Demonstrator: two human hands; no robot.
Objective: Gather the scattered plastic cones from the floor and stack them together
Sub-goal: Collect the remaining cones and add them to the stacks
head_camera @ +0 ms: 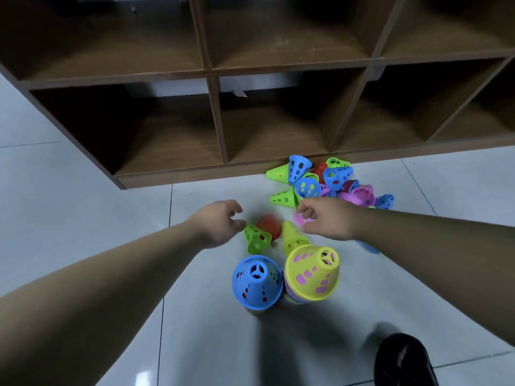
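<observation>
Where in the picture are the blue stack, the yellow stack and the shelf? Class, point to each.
Blue stack (250, 291): head view, side wall of its top cone.
Yellow stack (313, 264): head view, side wall of its top cone.
Shelf (195, 175): head view, front edge of its bottom board.

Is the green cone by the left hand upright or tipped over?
Tipped: the green cone lies on its side, tip toward the left hand, open mouth showing.

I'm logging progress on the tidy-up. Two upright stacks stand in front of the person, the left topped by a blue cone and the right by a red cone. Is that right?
Not quite. The head view shows the right stack topped by a yellow cone, not a red one. The left stack is indeed topped by a blue cone.
</observation>
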